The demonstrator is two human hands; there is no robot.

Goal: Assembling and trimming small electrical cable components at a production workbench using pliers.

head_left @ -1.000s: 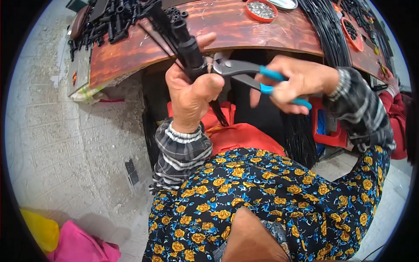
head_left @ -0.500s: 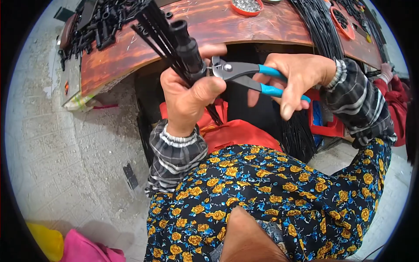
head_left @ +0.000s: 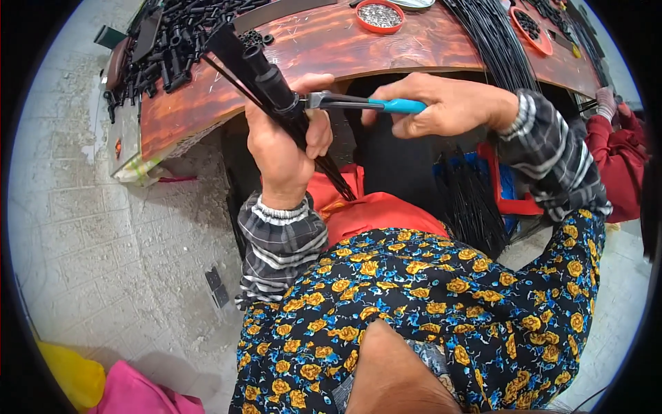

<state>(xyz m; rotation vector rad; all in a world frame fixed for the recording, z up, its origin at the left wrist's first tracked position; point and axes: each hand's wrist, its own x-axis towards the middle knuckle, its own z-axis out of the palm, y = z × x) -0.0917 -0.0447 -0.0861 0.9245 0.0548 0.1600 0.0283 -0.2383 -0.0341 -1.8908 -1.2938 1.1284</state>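
My left hand [head_left: 276,148] is wrapped round a bundle of thin black rods [head_left: 331,174] and a stepped black tube [head_left: 272,88] lying along them. The bundle slants from upper left down towards my lap. My right hand [head_left: 452,107] is closed on the blue handles of a pair of pliers [head_left: 352,103], which I see nearly edge-on. The metal jaws meet the collar at the tube's lower end, beside my left fingers. Whether they bite on anything there is too small to tell.
On the wooden table [head_left: 317,52] are a pile of black tubular parts [head_left: 169,58], a red dish of small metal pieces [head_left: 379,15], long black rods [head_left: 493,45] and a red dish of black parts [head_left: 531,29]. A red crate [head_left: 517,206] stands below. Another person's red sleeve [head_left: 614,165] shows at far right.
The pliers have turned from flat-on to nearly edge-on, and their handles look drawn together. My right hand has rolled palm-down and moved slightly up and left; the left hand's thumb has shifted.
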